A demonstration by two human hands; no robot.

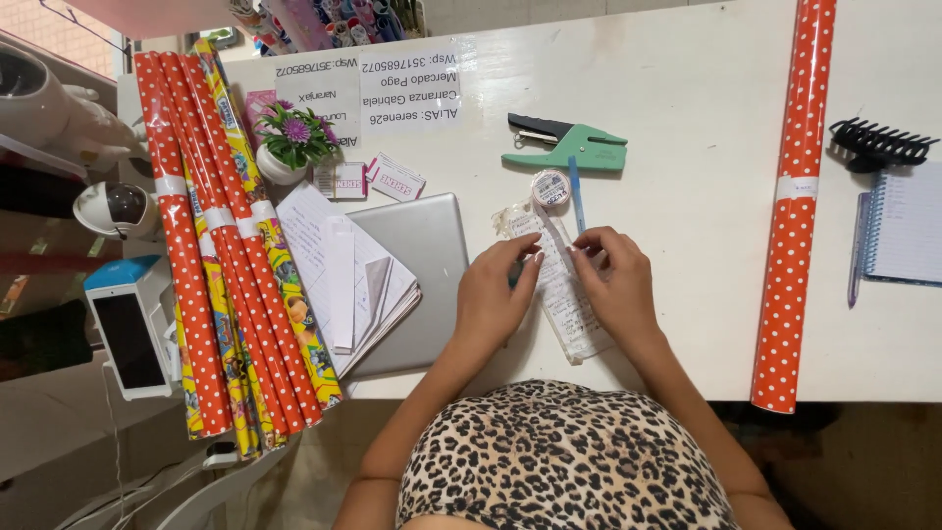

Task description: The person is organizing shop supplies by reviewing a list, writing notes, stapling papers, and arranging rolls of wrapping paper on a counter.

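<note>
- A white card reader (pixel 130 334) with a dark screen sits at the far left, off the white surface (pixel 687 128).
- Next to it lies a bundle of wrapping-paper rolls (pixel 231 255), red with white dots and some yellow patterned, running from the far edge past the near edge.
- A small potted plant (pixel 291 142) with purple flowers stands just beside the rolls, with little printed cards (pixel 368 180) next to it.
- A stack of folded papers (pixel 343 275) rests on a closed grey laptop (pixel 422 275), just left of the hands.
- The left hand (pixel 494 294) lies curled on the surface, fingertips pinching the left edge of a long clear packet (pixel 564 290) with a printed paper strip inside.
- The packet lies flat at the middle of the surface, between both hands, slanting away from the near edge.
- The right hand (pixel 613 280) is curled too, fingertips gripping the packet's right edge.
- Just beyond the packet sit a small tape roll (pixel 550 186), a blue pen (pixel 576 193) and a green stapler (pixel 569 147).
- Well to the right lies a single red dotted roll (pixel 797 196), then a black hair claw (pixel 878 144) and a spiral notebook (pixel 903 226).
</note>
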